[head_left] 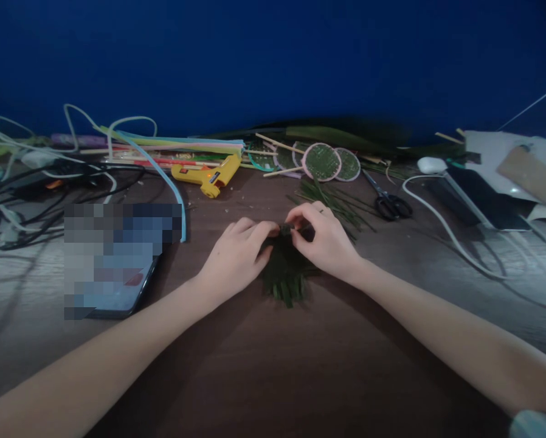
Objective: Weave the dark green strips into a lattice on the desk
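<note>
Both my hands meet at the middle of the brown table (273, 377). My left hand (237, 255) and my right hand (322, 236) pinch the top end of a bundle of dark green leaf strips (286, 274), fingers closed on it from either side. The loose lower ends of the strips fan out toward me on the tabletop. Just behind my right hand lies a loose pile of thin green strips (334, 204).
A yellow glue gun (211, 175) lies behind my left hand, with coloured strips (177, 146) and cables (36, 182) at the back left. A tablet (118, 261) lies left. Round woven green discs (322, 162), black scissors (391, 204), a white cable (450, 234) and a phone (487, 198) lie right.
</note>
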A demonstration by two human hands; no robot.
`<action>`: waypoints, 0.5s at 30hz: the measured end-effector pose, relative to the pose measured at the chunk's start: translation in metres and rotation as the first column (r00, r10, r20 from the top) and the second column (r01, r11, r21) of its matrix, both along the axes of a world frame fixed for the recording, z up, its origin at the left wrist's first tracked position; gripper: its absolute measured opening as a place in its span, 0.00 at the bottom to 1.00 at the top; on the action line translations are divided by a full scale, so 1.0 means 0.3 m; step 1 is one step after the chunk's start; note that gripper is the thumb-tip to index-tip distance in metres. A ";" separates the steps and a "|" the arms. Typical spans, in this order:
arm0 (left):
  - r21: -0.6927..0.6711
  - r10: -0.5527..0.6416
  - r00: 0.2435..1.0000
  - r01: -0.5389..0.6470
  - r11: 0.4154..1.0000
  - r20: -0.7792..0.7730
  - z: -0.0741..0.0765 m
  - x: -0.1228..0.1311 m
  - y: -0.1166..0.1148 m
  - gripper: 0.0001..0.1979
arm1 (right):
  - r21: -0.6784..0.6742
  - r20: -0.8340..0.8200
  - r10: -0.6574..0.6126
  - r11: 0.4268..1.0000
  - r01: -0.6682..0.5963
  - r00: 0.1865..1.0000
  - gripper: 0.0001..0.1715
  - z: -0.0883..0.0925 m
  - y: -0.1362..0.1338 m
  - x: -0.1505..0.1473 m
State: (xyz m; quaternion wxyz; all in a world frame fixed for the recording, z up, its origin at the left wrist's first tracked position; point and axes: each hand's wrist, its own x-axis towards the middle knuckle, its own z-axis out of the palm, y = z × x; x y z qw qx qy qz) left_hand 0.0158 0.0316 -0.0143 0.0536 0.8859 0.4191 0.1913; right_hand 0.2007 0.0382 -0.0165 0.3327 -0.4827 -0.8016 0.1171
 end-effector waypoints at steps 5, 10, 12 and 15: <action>0.021 -0.025 0.999 0.026 0.999 -0.031 -0.002 0.000 -0.001 0.11 | -0.032 0.042 -0.002 0.999 0.004 0.999 0.11 -0.006 0.004 -0.004; 0.071 -0.049 0.996 0.054 0.996 -0.072 -0.005 -0.001 -0.001 0.09 | -0.045 0.048 -0.003 0.999 0.005 0.999 0.11 -0.004 0.003 -0.007; 0.103 -0.057 0.994 0.066 0.992 -0.091 -0.005 -0.001 -0.002 0.09 | -0.050 0.049 -0.005 0.999 0.008 0.999 0.11 -0.004 0.003 -0.007; 0.151 -0.057 0.992 0.073 0.986 -0.113 -0.005 0.001 -0.006 0.09 | -0.054 0.053 -0.005 0.999 0.008 0.999 0.10 -0.006 0.004 -0.007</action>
